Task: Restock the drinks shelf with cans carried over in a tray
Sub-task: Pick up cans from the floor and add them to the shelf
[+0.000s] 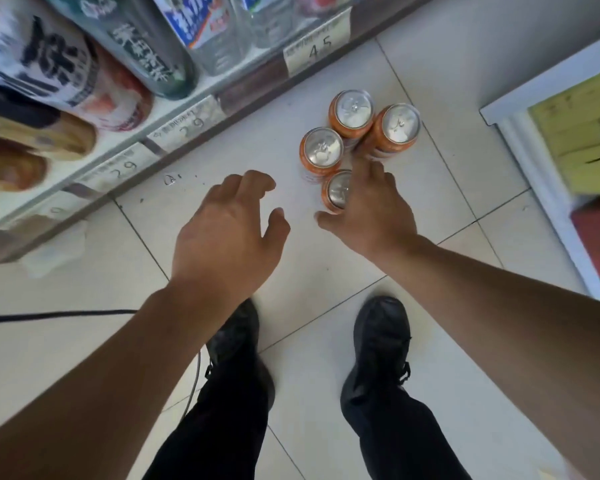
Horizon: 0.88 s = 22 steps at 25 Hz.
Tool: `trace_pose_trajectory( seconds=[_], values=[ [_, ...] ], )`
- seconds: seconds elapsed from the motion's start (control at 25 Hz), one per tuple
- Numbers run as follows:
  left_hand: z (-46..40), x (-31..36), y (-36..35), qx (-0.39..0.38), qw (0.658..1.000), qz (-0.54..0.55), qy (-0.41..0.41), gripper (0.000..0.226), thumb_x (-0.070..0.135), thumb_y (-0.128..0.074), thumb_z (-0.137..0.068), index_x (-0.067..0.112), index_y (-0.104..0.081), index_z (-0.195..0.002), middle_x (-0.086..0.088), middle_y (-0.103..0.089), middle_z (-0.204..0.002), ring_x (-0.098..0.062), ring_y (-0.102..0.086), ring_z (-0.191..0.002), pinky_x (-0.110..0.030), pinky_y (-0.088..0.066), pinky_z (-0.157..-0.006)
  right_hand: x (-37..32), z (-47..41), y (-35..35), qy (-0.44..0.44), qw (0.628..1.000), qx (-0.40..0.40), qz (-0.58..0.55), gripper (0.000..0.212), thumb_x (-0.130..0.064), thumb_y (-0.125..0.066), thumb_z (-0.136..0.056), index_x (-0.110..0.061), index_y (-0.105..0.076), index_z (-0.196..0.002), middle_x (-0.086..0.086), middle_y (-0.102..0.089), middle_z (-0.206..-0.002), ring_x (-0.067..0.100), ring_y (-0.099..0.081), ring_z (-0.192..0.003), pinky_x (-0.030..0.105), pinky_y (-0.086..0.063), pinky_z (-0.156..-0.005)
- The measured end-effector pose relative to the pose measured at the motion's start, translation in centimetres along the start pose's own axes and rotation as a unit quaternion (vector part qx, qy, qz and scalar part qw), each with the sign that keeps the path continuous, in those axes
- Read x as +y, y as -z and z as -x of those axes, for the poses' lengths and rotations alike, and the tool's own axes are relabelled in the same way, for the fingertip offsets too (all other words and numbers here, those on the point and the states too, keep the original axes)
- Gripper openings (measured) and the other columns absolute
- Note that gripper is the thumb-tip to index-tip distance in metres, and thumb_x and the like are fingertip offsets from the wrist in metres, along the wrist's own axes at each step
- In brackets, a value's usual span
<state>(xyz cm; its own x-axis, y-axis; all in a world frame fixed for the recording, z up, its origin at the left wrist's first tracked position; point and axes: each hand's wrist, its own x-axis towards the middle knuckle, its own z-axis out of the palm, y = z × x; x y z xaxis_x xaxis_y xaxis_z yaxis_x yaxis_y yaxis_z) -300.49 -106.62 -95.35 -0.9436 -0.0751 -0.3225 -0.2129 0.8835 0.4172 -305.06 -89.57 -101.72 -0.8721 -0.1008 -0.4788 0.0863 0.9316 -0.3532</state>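
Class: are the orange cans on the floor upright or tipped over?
Upright: all four cans stand on the floor, silver tops facing up.

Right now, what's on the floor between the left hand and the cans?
Nothing: in the head view, only bare white floor tile shows between the left hand and the four orange cans.

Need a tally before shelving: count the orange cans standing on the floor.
4. Far can nearest the shelf, right can beside it, left can, and near can partly covered by the right hand. No others show.
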Motion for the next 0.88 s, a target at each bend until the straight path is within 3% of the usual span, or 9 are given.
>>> trace_pose_trajectory(
  seconds=[0.16,0.36,0.52,0.72,0.88],
  values=[
    [-0.6,-0.5,-1.2,-0.003,1.000,-0.005,-0.002,0.034,0.032,-0.051,-0.090,0.023,-0.052,-0.123,0.004,-0.059,-0.116,-0.018,-0.056,-0.109,-0.038,-0.050,-0.076,0.5,-1.3,-1.7,-0.001,1.000,-0.009,0.023,0.076,-0.035,-0.077,-0.078,-0.010,-0.034,-0.136,0.010,-0.048,-0.132,0.031,-0.051,-0.117,0.033,-0.038,-0.075],
    [0.6,0.0,1.0,-0.033,0.999,-0.026,-0.010,0.035,0.033,-0.051,-0.091,0.024,-0.052,-0.124,0.005,-0.060,-0.117,-0.018,-0.055,-0.110,-0.037,-0.050,-0.076,0.7,-0.4,0.3,-0.004,0.999,-0.028,0.023,0.065,-0.026,-0.074,-0.079,-0.009,-0.040,-0.132,0.012,-0.055,-0.126,0.033,-0.058,-0.108,0.031,-0.039,-0.074],
    [1.4,1.6,4.7,-0.024,0.999,-0.033,-0.016,0.033,0.031,-0.053,-0.091,0.023,-0.053,-0.123,0.004,-0.061,-0.116,-0.020,-0.057,-0.108,-0.036,-0.048,-0.073,0.2,2.8,5.8,-0.007,0.999,-0.028,-0.014,0.064,-0.027,-0.073,-0.076,-0.011,-0.044,-0.131,0.010,-0.060,-0.119,0.031,-0.059,-0.103,0.028,-0.034,-0.070],
    [2.6,6.5,11.5,0.007,0.999,-0.015,-0.039,0.034,0.035,-0.047,-0.089,0.024,-0.055,-0.120,0.004,-0.062,-0.111,-0.021,-0.059,-0.103,-0.037,-0.050,-0.069,-1.5,6.9,16.4,-0.007,0.997,-0.020,-0.077,0.068,-0.046,-0.070,-0.067,-0.018,-0.049,-0.126,0.004,-0.065,-0.109,0.028,-0.062,-0.098,0.034,-0.050,-0.078],
    [2.7,10.8,17.6,0.018,0.997,-0.030,-0.063,0.036,0.036,-0.047,-0.089,0.024,-0.054,-0.122,0.003,-0.062,-0.114,-0.024,-0.060,-0.103,-0.038,-0.048,-0.070,-3.3,9.6,23.8,0.011,0.993,0.041,-0.106,0.075,-0.046,-0.073,-0.063,-0.023,-0.049,-0.130,-0.001,-0.061,-0.118,0.020,-0.058,-0.106,0.023,-0.040,-0.078]
  ],
)
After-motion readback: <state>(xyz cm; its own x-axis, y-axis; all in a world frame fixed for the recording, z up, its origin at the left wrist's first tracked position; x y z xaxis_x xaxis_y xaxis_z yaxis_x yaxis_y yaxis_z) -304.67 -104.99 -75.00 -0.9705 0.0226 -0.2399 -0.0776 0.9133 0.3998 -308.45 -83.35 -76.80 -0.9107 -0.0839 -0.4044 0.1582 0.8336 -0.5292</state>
